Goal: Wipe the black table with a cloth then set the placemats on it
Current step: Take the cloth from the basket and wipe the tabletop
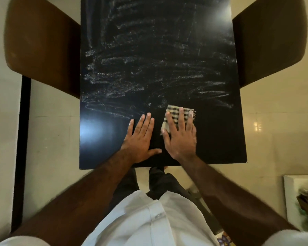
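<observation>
The black table (212,139) stretches away from me, its far and middle surface covered in whitish streaks, its near part dark and glossy. My right hand (180,137) lies flat with straight fingers on a folded black-and-cream checked cloth (172,110), pressing it onto the table near the front edge. My left hand (140,137) rests flat on the bare table just left of the cloth, fingers spread. No placemats are in view.
A brown chair (43,43) stands at the table's left side and another brown chair (268,38) at its right. A white tray-like object (290,196) with dark items sits on the pale tiled floor at lower right. A black strip (21,139) runs along the left.
</observation>
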The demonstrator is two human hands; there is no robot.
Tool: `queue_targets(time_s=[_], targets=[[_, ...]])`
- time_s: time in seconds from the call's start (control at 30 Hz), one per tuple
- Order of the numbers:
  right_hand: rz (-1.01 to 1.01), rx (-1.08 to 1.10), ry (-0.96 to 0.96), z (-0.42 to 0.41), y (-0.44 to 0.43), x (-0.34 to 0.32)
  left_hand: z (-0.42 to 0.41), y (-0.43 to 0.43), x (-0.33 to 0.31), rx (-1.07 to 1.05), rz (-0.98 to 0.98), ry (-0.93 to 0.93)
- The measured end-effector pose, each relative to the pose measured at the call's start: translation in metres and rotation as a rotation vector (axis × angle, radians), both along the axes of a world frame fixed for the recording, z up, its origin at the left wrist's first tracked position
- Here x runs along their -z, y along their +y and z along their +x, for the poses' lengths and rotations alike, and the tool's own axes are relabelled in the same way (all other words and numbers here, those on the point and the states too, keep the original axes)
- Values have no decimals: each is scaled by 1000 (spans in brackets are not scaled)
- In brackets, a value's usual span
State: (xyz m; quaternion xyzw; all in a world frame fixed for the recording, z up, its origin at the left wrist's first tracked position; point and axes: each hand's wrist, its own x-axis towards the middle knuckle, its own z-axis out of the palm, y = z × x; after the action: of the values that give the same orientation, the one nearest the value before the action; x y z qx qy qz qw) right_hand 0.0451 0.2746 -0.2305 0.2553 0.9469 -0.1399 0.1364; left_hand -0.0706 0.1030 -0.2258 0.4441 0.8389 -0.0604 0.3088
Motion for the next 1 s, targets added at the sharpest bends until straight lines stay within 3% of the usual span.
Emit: queue_targets(time_s=[0.17, 0.3, 0.47, 0.63, 0.77, 0.9, 1.0], targets=[[8, 203, -100, 33, 25, -6, -27, -74, -1, -183, -36, 105], [11, 410, -98, -4, 19, -7, -48, -110, 3, -220, -69, 97], [12, 167, -34, -71, -51, -2, -55, -114, 7, -216, -18, 46], [-3, 32, -62, -43, -104, -6, -73, -129, 6, -106, -10, 24], [5, 229, -155, -13, -87, -9, -93, -144, 7, 8, -25, -5], [28, 476, -130, -49, -84, -5, -98, -144, 8, 32, -12, -51], [19, 430, -90, -100, -113, 1, -99, -144, 8, 46, -11, -51]])
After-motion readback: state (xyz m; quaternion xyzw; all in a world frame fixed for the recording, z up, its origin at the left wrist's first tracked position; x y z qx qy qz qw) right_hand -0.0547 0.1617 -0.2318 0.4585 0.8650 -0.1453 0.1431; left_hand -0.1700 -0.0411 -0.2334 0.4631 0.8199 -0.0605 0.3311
